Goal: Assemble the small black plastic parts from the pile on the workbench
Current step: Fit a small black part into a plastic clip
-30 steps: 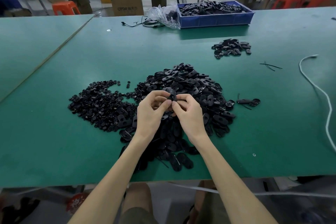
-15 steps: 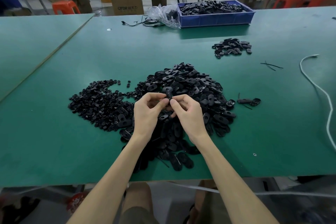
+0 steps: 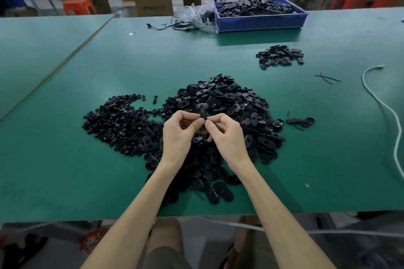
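Observation:
A big pile of black oval plastic shells (image 3: 227,102) lies in the middle of the green workbench (image 3: 65,170). To its left spreads a flatter heap of smaller black round pieces (image 3: 118,122). My left hand (image 3: 179,137) and my right hand (image 3: 227,137) meet above the pile's near side. Both pinch one small black oval part (image 3: 202,114) between thumbs and fingertips, holding it upright. What lies inside my curled fingers is hidden.
A small heap of black parts (image 3: 281,55) sits at the back right, in front of a blue bin (image 3: 262,22) full of them. A clear plastic bag (image 3: 200,16) and black cable lie beside the bin. A white cord (image 3: 384,107) runs along the right. Two loose parts (image 3: 300,120) lie right of the pile.
Both hands have stayed over the pile, working the one part; it now stands a little higher between the fingertips.

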Action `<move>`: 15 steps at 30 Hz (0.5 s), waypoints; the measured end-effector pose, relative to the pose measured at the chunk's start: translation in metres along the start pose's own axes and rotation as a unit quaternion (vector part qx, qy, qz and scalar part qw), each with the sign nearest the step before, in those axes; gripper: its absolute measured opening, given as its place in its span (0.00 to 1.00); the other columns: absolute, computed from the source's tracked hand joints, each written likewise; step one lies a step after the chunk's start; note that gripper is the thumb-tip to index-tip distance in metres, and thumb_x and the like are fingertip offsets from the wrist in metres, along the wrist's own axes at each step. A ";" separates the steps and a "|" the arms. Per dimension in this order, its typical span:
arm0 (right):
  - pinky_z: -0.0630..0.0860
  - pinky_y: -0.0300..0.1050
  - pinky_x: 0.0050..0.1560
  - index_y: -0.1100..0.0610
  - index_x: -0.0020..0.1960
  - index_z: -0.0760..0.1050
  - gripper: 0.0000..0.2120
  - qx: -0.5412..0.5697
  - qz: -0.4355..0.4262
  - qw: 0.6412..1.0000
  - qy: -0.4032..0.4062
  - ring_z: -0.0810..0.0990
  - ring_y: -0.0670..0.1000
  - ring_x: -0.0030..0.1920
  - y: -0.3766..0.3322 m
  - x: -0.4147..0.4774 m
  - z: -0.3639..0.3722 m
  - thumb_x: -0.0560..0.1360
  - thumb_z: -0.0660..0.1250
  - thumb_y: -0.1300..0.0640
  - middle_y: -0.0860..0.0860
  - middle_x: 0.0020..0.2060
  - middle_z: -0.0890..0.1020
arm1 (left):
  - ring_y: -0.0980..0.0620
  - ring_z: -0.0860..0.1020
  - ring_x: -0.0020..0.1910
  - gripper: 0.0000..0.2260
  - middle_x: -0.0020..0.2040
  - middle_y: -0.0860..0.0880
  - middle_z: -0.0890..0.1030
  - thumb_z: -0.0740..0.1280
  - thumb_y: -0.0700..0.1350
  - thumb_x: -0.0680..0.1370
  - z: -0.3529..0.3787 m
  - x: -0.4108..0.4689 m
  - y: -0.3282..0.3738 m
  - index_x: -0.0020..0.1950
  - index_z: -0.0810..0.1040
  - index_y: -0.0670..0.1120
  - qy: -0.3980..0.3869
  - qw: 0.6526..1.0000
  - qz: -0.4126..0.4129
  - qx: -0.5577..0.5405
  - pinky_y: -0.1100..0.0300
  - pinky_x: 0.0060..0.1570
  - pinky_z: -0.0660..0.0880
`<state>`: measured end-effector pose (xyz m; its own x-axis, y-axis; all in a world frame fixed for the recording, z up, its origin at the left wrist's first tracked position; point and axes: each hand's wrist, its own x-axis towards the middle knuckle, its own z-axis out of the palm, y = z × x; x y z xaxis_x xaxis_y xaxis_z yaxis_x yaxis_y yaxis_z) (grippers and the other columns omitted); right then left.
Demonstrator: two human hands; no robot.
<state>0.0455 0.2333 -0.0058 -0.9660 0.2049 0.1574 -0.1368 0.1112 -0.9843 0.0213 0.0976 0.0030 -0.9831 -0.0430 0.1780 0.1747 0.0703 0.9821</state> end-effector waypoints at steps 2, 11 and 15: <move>0.76 0.31 0.36 0.59 0.49 0.81 0.03 -0.002 -0.003 1.000 -0.004 0.82 0.39 0.33 0.000 0.000 0.000 0.82 0.70 0.62 0.44 0.35 0.86 | 0.39 0.85 0.46 0.05 0.46 0.41 0.86 0.76 0.38 0.76 -0.001 0.000 -0.001 0.51 0.83 0.41 -0.002 1.000 -0.006 -0.005 0.39 0.53 0.82; 0.77 0.33 0.37 0.57 0.49 0.81 0.04 -0.008 -0.011 1.000 -0.009 0.82 0.40 0.34 0.000 -0.001 0.000 0.82 0.69 0.62 0.46 0.37 0.87 | 0.41 0.85 0.46 0.07 0.46 0.42 0.86 0.77 0.40 0.76 0.000 0.001 -0.002 0.51 0.82 0.41 -0.003 1.000 -0.014 -0.006 0.41 0.53 0.82; 0.78 0.38 0.39 0.54 0.49 0.80 0.05 -0.016 -0.019 1.000 -0.012 0.81 0.43 0.34 -0.001 -0.001 0.000 0.83 0.68 0.61 0.46 0.37 0.86 | 0.49 0.83 0.44 0.09 0.48 0.43 0.84 0.77 0.40 0.75 -0.002 0.002 -0.002 0.52 0.80 0.42 -0.005 1.000 -0.009 -0.013 0.48 0.50 0.83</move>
<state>0.0462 0.2327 -0.0047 -0.9653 0.1757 0.1932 -0.1677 0.1500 -0.9744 0.0191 0.0956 0.0016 -0.9865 -0.0342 0.1599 0.1583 0.0440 0.9864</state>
